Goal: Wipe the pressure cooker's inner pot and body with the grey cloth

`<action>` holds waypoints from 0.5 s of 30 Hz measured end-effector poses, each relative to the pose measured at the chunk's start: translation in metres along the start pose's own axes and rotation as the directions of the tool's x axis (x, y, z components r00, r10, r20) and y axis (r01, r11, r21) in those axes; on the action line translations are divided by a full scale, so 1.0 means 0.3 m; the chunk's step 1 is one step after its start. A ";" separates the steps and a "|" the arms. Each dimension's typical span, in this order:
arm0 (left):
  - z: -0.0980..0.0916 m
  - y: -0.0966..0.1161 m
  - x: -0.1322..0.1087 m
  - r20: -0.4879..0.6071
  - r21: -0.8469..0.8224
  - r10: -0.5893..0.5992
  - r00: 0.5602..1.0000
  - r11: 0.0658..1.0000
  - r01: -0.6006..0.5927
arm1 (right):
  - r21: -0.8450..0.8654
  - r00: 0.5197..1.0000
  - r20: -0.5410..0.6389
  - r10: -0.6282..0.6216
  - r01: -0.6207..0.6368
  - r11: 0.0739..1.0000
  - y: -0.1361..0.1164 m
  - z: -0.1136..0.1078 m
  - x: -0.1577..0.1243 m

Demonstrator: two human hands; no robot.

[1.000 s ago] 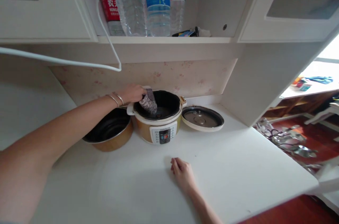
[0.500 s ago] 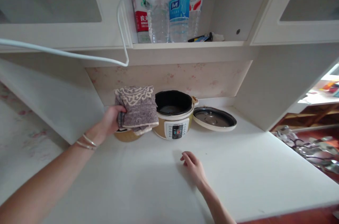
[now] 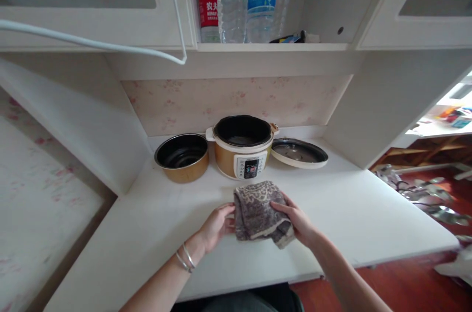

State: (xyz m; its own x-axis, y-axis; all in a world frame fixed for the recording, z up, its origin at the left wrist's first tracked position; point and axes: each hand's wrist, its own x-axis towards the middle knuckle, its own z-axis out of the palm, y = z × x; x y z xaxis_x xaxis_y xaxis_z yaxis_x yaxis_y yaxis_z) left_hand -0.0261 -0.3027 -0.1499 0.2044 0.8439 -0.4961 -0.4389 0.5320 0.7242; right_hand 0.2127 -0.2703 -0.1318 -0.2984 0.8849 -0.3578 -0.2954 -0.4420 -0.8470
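A folded grey-brown towel with a cream pattern is held above the front of the white counter. My right hand grips its right side, thumb on top and fingers underneath. At the towel's left edge, my left hand has its fingers apart; the fingertips meet the edge or pass just behind it. Behind the towel stands an electric cooker with its top uncovered and a dark interior. A gold pot with a black inside sits to its left, and the cooker's lid lies upside down to its right.
Overhead, a cabinet shelf holds several plastic bottles. A white cable hangs in front of the left cabinet door. Side panels flank the counter, whose front edge drops to a red floor.
The towel has moved from over the gold pot rightward and toward me, uncovering the pot. My right hand has taken hold of it, while my left hand's grip has loosened.
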 end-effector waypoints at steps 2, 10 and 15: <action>-0.074 0.058 -0.003 -0.083 0.085 0.136 0.987 0.988 -0.129 | -0.085 0.998 -0.070 -0.005 -0.001 0.996 -0.044 -0.112 -0.002; -0.500 0.454 -0.004 -0.615 0.327 0.552 0.562 0.828 -0.455 | -0.747 0.915 -0.351 -0.199 -0.146 0.648 -0.148 -0.497 0.099; -0.652 0.621 0.040 -0.599 0.600 0.654 0.463 0.749 -0.282 | -0.990 0.879 -0.053 -0.474 0.016 0.140 -0.242 -0.310 0.116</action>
State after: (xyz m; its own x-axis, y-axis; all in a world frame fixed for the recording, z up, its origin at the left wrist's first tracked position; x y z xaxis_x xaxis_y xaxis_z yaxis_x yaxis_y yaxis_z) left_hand -0.2765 -0.2072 -0.1146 -0.7162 0.6966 -0.0428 0.1386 0.2020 0.9695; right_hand 0.3082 -0.1938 -0.1194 -0.0740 0.9950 0.0667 0.8525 0.0978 -0.5135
